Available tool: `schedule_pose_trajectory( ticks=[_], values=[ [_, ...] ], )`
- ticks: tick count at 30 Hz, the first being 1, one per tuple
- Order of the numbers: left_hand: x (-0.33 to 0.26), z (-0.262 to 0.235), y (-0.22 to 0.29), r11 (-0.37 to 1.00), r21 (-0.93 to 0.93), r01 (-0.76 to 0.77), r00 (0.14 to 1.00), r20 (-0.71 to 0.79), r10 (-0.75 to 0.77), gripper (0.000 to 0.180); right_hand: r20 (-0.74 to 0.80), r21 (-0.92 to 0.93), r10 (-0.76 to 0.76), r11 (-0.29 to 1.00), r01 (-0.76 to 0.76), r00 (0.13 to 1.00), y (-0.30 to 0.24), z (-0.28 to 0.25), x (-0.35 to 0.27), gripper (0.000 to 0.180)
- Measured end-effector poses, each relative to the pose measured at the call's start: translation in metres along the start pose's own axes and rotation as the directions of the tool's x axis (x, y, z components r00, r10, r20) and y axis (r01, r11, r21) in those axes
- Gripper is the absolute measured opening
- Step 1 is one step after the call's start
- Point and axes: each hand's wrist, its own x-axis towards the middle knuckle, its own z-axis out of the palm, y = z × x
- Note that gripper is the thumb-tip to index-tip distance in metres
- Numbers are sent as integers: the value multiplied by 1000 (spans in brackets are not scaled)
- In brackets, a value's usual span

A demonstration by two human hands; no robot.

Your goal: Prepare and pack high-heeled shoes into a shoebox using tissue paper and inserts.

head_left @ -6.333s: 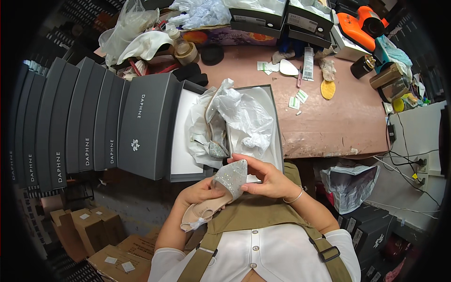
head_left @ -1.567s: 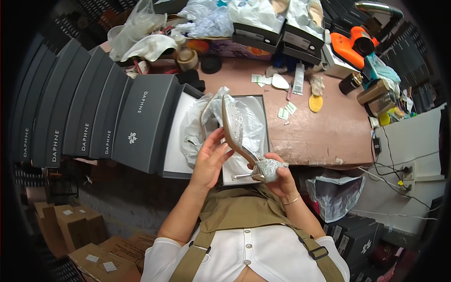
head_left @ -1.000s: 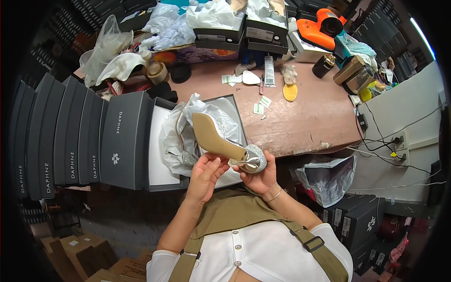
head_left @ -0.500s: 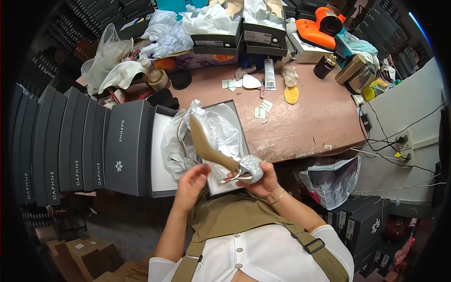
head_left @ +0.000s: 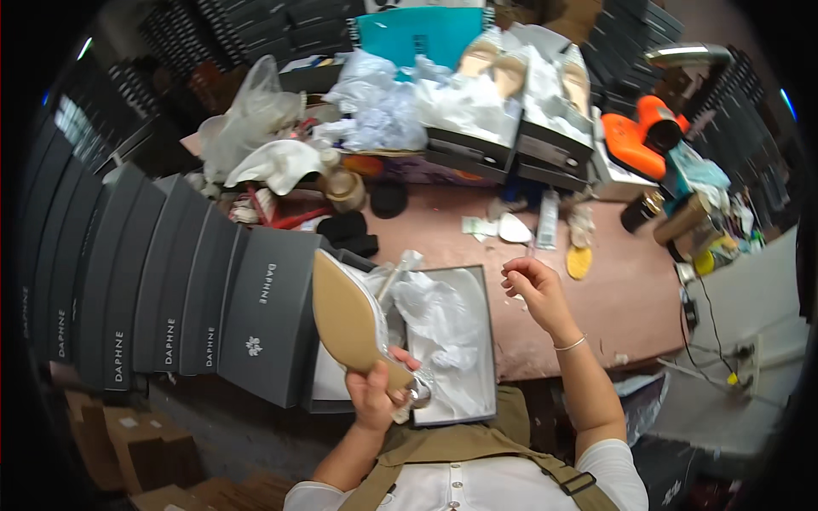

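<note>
1. Left hand point(head_left: 375, 400) closes on a high-heeled shoe point(head_left: 345, 311), gripping it at the narrow arch near the silvery heel, thumb laid on the sole and fingers wrapped around the far side.
2. Held aloft over the left part of an open shoe box point(head_left: 491, 341), the shoe shows its tan sole, toe tilted away and to the left.
3. Right hand point(head_left: 535, 288), a bracelet point(head_left: 571, 343) at its wrist, hangs over the pinkish counter point(head_left: 596, 319) to the right of the box, fingers loosely bent and parted, slightly blurred from where I stand.
4. Crumpled white tissue paper point(head_left: 439, 315) fills much of the box.
5. Beyond the right hand lie a pale tube point(head_left: 548, 221) and a yellow oval pad point(head_left: 578, 262); dark grey boxes point(head_left: 268, 319) stand in a row at left.
</note>
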Motion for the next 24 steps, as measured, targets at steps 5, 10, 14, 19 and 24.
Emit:
schedule_pose_trajectory(
  ticks=[5, 10, 14, 19, 24],
  values=[
    [3, -14, -9, 952, 146, -268, 959, -54, 278, 35, 355, -422, -293, 797, 432, 888, -12, 98, 108, 17],
    [15, -22, 10, 938, 202, -283, 950, -76, 303, 31, 545, -620, -272, 507, 599, 793, 38, 204, 192, 20],
    [13, -41, 14, 932, 256, -255, 963, -16, 268, 29, 592, -745, -11, 375, 552, 806, 52, 227, 206, 26],
    [18, -49, 13, 930, 250, -269, 962, 28, 271, 28, 663, -634, -109, 443, 634, 740, 60, 206, 200, 21],
    [39, -33, 28, 975, 22, -222, 973, -62, 223, 30, 439, -275, -108, 929, 247, 892, -6, 127, 170, 31]
  ],
)
